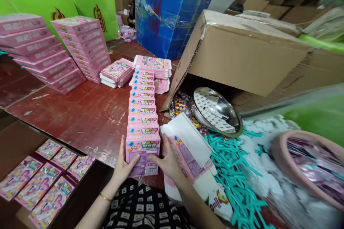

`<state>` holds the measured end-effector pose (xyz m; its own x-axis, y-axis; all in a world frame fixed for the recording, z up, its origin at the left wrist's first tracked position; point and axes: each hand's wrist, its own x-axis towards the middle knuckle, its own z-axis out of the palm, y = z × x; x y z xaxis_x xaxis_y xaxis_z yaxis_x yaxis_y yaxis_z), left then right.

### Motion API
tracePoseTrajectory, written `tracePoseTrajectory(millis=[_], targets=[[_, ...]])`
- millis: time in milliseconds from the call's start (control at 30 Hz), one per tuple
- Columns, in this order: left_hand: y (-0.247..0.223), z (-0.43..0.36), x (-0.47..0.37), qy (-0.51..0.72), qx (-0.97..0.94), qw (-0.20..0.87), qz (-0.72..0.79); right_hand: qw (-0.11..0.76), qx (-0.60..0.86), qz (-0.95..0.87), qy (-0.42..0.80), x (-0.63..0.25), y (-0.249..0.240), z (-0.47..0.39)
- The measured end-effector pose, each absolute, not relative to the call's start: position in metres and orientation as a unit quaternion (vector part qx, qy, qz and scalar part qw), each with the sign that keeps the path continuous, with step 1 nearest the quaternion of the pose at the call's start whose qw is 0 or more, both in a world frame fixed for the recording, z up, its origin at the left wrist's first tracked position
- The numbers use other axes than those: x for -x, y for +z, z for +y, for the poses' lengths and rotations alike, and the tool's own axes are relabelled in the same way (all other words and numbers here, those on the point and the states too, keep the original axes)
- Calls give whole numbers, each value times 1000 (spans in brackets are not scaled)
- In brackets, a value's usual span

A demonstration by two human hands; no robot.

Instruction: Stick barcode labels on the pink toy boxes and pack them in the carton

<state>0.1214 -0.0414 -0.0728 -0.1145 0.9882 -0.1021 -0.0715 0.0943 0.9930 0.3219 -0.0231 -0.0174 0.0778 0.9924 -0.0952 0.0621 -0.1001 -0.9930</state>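
Note:
A long row of pink printed boxes [142, 110] stands on the red table, one behind another, running away from me. At its near end, my left hand [125, 164] presses on the left side of the front box [143, 155], thumb across its face. My right hand [169, 159] holds the same box from the right, its thumb also on the face. Right beside my right hand lie flat pink cartons [188, 157] and white sheets [188, 132]. Behind the row are flat stacked cartons [153, 62].
Tall stacks of pink boxes [80, 43] stand at the left. An open carton [80, 182] holds boxes at lower left. On the right are a tilted cardboard box [242, 53], a metal bowl [239, 114], teal sticks [231, 168] and a pink tub [285, 150].

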Motion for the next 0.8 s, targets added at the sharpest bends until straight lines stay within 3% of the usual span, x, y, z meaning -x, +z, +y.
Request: tracePoseTrajectory(millis=[133, 233, 367, 467, 533, 600, 700, 800], targets=[[-59, -47, -122, 519, -473, 455, 547, 466, 643, -573, 201, -406, 2, -23], [-44, -56, -120, 543, -548, 348, 533, 417, 650, -635, -25, -469, -13, -13], [-21, -72, -131, 598, -615, 255, 445, 378, 630, -663, -146, -504, -34, 0], [-2, -78, -160, 551, -599, 442, 376, 384, 590, -685, -186, -490, -22, -10], [12, -75, -187, 513, -497, 627, 312, 392, 544, -713, -205, -467, -5, -30], [26, -69, -212, 508, -373, 734, 254, 398, 469, -758, -217, -442, 14, -54], [42, -60, -235, 531, -261, 754, 286, 388, 359, -826, -196, -412, 42, -87], [49, -57, -238, 577, -240, 705, 334, 379, 365, -846, -83, -399, 65, -99]])
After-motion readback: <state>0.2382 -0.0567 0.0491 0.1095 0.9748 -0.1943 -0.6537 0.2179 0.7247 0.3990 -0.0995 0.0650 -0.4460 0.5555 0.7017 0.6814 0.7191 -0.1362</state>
